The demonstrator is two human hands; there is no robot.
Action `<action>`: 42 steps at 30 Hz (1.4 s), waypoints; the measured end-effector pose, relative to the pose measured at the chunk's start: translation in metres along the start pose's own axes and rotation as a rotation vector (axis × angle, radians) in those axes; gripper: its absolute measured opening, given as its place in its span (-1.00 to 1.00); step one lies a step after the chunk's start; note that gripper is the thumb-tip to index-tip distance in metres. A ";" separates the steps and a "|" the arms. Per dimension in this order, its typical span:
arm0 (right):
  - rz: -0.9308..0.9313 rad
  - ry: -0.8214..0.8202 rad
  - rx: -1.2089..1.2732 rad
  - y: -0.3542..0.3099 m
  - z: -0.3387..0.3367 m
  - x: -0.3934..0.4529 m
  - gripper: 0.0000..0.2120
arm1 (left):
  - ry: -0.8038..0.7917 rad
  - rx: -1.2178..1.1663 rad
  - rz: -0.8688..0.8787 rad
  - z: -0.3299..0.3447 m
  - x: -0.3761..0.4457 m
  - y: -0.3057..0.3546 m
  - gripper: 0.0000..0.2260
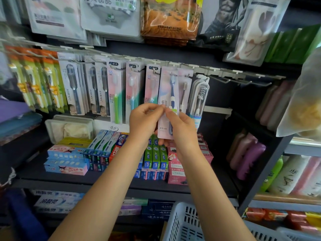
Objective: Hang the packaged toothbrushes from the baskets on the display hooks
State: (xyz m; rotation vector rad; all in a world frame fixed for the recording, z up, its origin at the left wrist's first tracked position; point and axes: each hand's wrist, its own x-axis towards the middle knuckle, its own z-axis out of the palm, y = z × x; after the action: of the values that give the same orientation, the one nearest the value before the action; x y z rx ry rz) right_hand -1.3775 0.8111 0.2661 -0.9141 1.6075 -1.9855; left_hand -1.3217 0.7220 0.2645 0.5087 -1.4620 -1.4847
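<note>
A pink-white toothbrush pack with a blue brush (168,94) stands upright in front of the hook rail, its top level with the hooks. My left hand (145,121) pinches its left edge at mid height. My right hand (180,126) grips its lower right part with curled fingers. Packaged toothbrushes hang on the display hooks (156,71) to the left: green-orange packs (40,84), grey packs (74,87), pink packs (116,91). A clear-cased brush (199,94) hangs just to the right. A white basket (184,221) sits at the bottom; its contents are hidden.
Several bare hooks (243,80) stick out along the rail to the right. Toothpaste boxes (154,157) fill the shelf under my hands. Bottles (248,153) stand at right, and bagged goods (170,16) hang above the rail. A plastic bag (302,101) hangs at far right.
</note>
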 end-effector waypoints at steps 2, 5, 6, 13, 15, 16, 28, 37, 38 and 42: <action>0.011 -0.007 -0.031 0.011 -0.002 0.005 -0.63 | 0.017 0.040 0.004 0.000 0.005 -0.010 -0.93; 0.062 -0.002 -0.058 0.035 -0.006 0.009 -0.55 | 0.005 0.104 -0.012 -0.003 0.008 -0.029 -0.92; 0.081 0.009 -0.064 0.043 -0.009 0.009 -0.57 | -0.016 0.130 -0.026 -0.003 0.008 -0.037 -0.90; 0.128 0.060 -0.038 0.090 -0.021 0.018 -0.64 | -0.081 0.174 -0.104 -0.010 0.002 -0.085 -0.94; 0.141 0.064 -0.046 0.100 -0.021 0.026 -0.62 | -0.070 0.188 -0.116 -0.010 0.006 -0.093 -0.94; 0.151 0.064 -0.040 0.103 -0.021 0.031 -0.61 | -0.057 0.202 -0.122 -0.009 0.010 -0.096 -0.91; 0.312 0.053 0.068 0.127 -0.020 0.083 -0.55 | 0.049 0.201 -0.235 0.004 0.054 -0.120 -0.82; 0.546 -0.016 -0.434 0.209 -0.133 -0.058 -0.72 | -0.092 0.349 -0.451 -0.006 -0.074 -0.219 -0.85; 0.562 -0.026 -0.524 0.216 -0.157 -0.081 -0.76 | -0.127 0.383 -0.444 0.000 -0.097 -0.222 -0.85; 0.590 0.017 -0.665 0.209 -0.257 -0.166 -0.84 | -0.380 0.489 -0.504 0.042 -0.187 -0.230 -0.87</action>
State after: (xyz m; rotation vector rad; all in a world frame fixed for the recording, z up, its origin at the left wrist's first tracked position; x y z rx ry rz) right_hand -1.4624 1.0515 -0.0025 -0.5200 2.2691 -1.0731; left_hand -1.3476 0.8601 -0.0004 0.9875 -2.1300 -1.6655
